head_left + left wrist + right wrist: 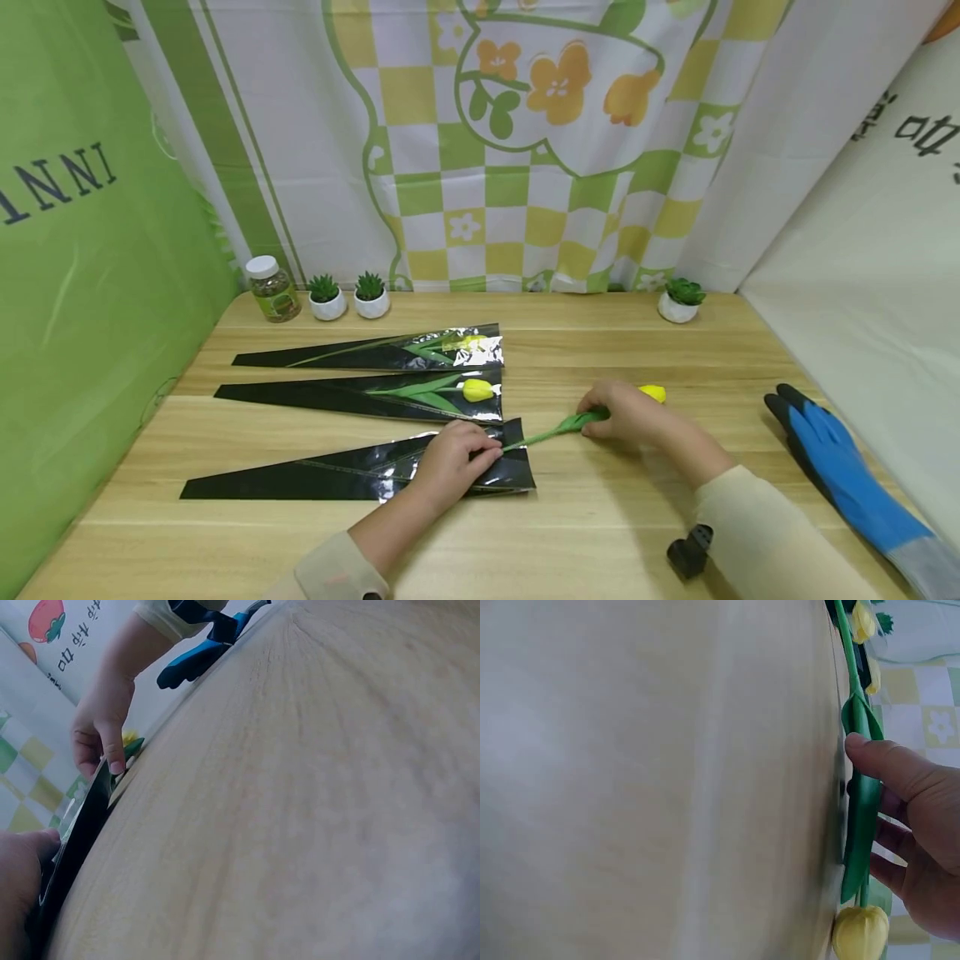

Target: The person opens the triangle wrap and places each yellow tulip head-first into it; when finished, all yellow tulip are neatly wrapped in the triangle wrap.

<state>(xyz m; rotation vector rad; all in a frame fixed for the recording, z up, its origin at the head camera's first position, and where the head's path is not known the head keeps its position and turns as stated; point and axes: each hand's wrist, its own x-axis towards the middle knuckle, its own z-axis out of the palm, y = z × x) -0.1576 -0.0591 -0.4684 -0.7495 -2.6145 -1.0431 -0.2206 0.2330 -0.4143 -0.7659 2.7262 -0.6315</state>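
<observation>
My right hand pinches an artificial yellow tulip around its green leaves and stem. In the right wrist view, the thumb lies across the leaves and the yellow bloom sticks out past the little-finger side. The stem's far end runs left into the mouth of the nearest black flower sleeve, which has a clear front. At that mouth my left hand pinches the sleeve's upper film, thumb and fingertips right beside the stem. The end of the stem is hidden by the left hand.
Behind lie two more black sleeves, a middle one and a far one, each with a yellow tulip inside. A lidded jar and small potted succulents stand along the back edge. A blue glove lies at the right.
</observation>
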